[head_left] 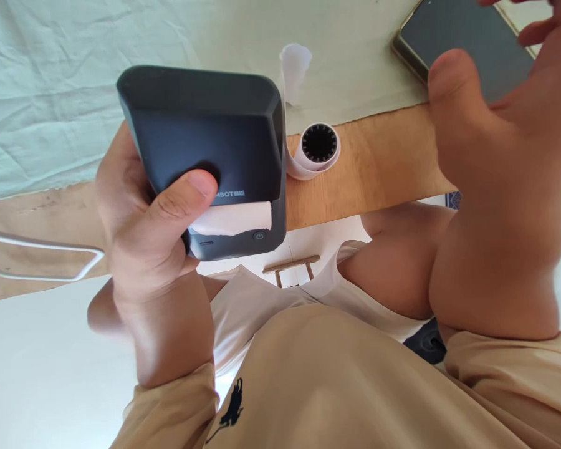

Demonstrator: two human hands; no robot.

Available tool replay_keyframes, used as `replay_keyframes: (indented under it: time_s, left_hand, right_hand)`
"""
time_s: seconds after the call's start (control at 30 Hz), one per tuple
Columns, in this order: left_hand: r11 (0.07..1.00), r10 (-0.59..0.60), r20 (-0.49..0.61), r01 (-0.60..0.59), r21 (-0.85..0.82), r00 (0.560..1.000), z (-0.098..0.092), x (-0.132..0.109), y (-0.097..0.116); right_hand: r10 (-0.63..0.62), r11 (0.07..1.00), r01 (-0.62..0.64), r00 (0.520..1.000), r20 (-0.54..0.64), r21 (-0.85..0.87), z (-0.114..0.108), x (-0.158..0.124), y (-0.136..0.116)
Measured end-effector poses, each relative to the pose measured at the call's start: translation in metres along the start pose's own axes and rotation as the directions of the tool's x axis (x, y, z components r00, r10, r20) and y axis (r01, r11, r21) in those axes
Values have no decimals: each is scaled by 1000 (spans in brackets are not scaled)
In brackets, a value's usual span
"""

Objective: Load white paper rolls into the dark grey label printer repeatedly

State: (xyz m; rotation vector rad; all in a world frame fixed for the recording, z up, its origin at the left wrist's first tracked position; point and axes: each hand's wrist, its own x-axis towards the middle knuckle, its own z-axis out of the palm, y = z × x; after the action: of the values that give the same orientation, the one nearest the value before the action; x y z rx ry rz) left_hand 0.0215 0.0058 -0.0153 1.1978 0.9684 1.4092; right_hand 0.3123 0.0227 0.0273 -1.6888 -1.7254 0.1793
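My left hand (140,249) grips a small dark grey printer (206,131), held up above my lap with the thumb pressed on its front face. A white paper strip (236,218) sticks out of its slot, beside a power button. My right hand (500,187) is raised at the right with its fingers apart and nothing in it. It hovers over a dark phone (462,37) lying on the table; whether it touches the phone I cannot tell. A white paper roll (318,146) with a black core lies on the table just past the printer, its loose end curling upward.
A wooden table (383,162) has its edge close to my body, and a pale green cloth (75,81) covers its far part. A thin white wire loop (37,259) lies at the left. My beige sleeves and knees fill the lower view.
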Motion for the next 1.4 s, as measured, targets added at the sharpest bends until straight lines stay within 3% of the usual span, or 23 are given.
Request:
replay_keyframes:
  time_s: [0.07,0.23,0.43,0.63,0.77,0.93,1.1,1.23,1.4]
  left_hand:
    - [1000,-2,9,2,-8,1000,0,0,-1]
    - [1000,2,7,-2,-16,1000,1,-6,2]
    - [999,-17,-41,16,-36,999,7,-8,5]
    - [998,-42,-28,43,54,999,8,-7,1]
    - [1000,-25,-27,24,-20,999,6,-5,2]
    - [999,0,-42,-2,-48,999,5,-4,3]
    - [999,-4,-5,3,-53,1000,5,-7,1]
    - [1000,-25,-21,25,4,999,8,-7,2]
    - [1000,13,-61,-14,-18,998,11,-5,3]
  right_hand:
    - [-16,986,25,998,59,-166,-4,8,10]
    - [276,897,-202,950,143,-393,-5,17,-2]
    - [444,826,-351,888,124,-442,3,18,-18]
    - [453,822,-371,886,101,-432,1,23,-15]
    - [489,798,-408,868,81,-443,3,28,-9]
    - [445,813,-330,883,146,-480,5,27,-6]
    - [252,919,-132,921,296,-372,1,18,-3]
    - [125,966,-10,892,434,-258,-4,13,1]
    - [90,972,28,874,478,-235,-10,10,4]
